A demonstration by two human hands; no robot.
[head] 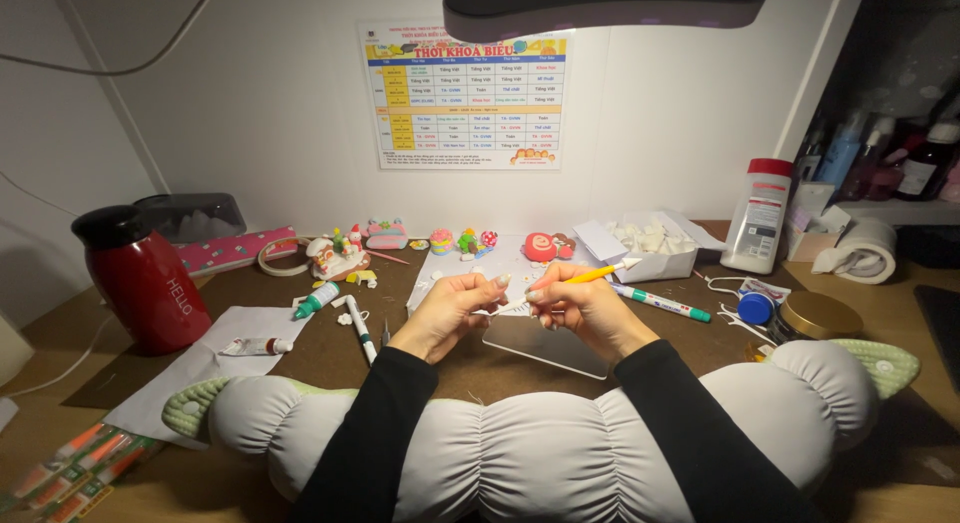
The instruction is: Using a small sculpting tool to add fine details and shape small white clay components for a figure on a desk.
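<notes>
Chart [465,95]: we see a yellow-headed rectangular grid sheet on the far wall.
Flask [142,275]: red, far left on the surface [330,353].
Bottle [759,216]: white, red cap, far right.
Right hand [590,305]: our fingers pinch an orange tool [585,276], its long axis running right and far.
Left hand [450,308]: pinching a small white piece [497,283], just left of the tool's near tip.

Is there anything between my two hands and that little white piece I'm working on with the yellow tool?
Nothing visible does. The left hand and right hand both already pinch the small white piece, and the yellow tool sits in the right hand, its tip at the piece.
</notes>
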